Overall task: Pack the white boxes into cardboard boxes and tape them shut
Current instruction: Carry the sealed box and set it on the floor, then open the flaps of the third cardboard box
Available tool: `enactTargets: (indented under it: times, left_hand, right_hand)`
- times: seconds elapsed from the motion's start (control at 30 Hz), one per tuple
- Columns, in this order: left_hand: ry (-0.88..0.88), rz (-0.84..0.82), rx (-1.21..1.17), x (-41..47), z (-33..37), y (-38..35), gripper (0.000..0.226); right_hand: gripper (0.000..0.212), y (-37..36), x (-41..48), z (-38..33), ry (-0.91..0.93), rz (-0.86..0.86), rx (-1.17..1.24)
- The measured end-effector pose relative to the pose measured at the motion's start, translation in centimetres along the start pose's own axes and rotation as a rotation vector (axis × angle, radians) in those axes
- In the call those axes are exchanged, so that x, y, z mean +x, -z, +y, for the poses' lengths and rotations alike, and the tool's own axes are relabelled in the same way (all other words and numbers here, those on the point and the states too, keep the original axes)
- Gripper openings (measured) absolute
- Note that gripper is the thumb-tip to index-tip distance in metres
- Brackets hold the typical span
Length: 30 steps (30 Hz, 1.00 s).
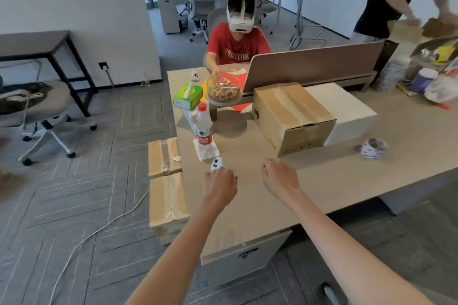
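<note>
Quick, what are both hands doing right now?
Left hand: grips a small white gadget.
Right hand: closed, curled on the desk, nothing seen in it.

The cardboard box (pixel 292 116) is matt brown with glossy tape strips. The white box (pixel 347 111) looks smooth and matt. The table (pixel 371 168) has a matt wood-look top.

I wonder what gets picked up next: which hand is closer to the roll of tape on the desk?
The right. The right hand is over the desk, left of the tape roll; the left hand is farther left, near the water bottle.
</note>
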<state>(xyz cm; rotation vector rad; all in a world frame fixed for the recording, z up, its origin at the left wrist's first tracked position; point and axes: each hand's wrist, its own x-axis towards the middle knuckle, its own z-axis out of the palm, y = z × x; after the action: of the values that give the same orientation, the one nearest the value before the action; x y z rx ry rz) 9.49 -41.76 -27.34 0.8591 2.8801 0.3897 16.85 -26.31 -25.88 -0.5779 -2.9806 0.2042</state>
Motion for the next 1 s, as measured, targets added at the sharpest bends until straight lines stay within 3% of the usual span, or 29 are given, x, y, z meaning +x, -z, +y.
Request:
enactTargets:
  times: [0.27,0.7,1.0]
  left_hand:
    - [-0.07,0.054,-0.03,11.8,10.4,-0.1,0.026]
    - [-0.11,0.065,-0.07,25.6,15.9,-2.7,0.029]
    - [0.05,-0.03,-0.238,28.7,17.5,-5.9,0.047]
  right_hand:
    - [0.014,1.9,7.6,13.0,-0.096,-0.008,0.029]
    - [0.022,2.0,19.1,23.1,-0.181,0.065,0.017]
    - [0.052,0.2,23.9,28.5,-0.267,-0.067,0.097]
